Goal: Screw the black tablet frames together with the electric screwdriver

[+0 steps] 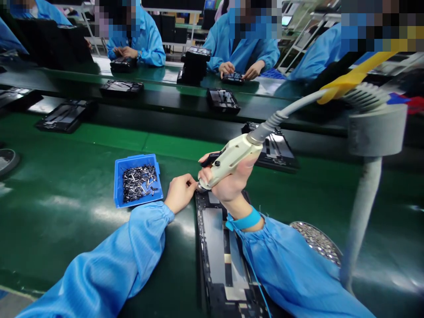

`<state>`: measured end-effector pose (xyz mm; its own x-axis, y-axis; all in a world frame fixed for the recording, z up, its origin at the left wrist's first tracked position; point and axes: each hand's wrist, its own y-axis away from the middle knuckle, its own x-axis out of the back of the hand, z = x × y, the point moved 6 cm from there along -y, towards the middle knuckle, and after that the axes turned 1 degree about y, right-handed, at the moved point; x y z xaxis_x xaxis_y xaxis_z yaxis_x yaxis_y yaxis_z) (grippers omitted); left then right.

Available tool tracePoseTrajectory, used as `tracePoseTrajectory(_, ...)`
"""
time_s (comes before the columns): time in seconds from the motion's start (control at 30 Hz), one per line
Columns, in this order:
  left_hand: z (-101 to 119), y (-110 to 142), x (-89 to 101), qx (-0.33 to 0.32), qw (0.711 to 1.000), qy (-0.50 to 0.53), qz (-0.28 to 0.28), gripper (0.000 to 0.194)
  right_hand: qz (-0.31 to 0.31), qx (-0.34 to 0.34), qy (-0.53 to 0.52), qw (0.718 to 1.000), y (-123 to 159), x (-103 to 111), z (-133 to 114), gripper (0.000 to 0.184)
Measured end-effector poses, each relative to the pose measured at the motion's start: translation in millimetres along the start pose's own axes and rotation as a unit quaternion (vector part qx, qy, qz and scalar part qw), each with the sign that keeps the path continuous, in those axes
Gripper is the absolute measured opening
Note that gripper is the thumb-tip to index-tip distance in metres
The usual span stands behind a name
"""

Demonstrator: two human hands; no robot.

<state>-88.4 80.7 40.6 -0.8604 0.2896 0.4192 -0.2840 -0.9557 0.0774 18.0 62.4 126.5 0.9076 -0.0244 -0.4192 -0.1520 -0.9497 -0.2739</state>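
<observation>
Electric screwdriver [228,161] sits gripped firmly in your right hand [230,183], its tip at the far edge of the black device frame [212,247] on the green conveyor belt [99,137]. Your left hand [179,193] is nearly closed, its fingertips just beside that tip; you can't tell whether they hold anything. To the left, the blue bin [119,190] is heaped with small metal parts [139,183]. How much fastening is done doesn't show. Other black frames [274,152] lie farther along.
</observation>
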Motion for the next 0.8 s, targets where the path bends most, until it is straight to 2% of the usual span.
tracePoseTrajectory(0.3,-7,-3,-1.2,-0.013,1.0,-0.005,-0.005,0.018,-0.026,-0.018,0.012,0.999,-5,-5,8,0.073)
tracePoseTrajectory(0.53,-13,-9,-0.3,-0.034,0.999,-0.015,-0.01,0.02,-0.016,-0.016,0.017,1.0,-5,-8,11,0.071)
tracePoseTrajectory(0.63,-11,-13,2.6,-0.039,0.999,-0.024,-0.013,0.022,-0.03,0.042,-0.024,0.998,-5,-10,-21,0.072)
tracePoseTrajectory(0.73,-5,-14,9.7,-0.045,0.998,-0.038,-0.01,0.027,-0.008,0.123,-0.043,0.991,7,0,-82,0.083)
tracePoseTrajectory(0.8,3,-3,15.6,-0.057,0.997,-0.051,0.012,0.025,0.027,0.136,-0.018,0.99,24,17,-120,0.088)
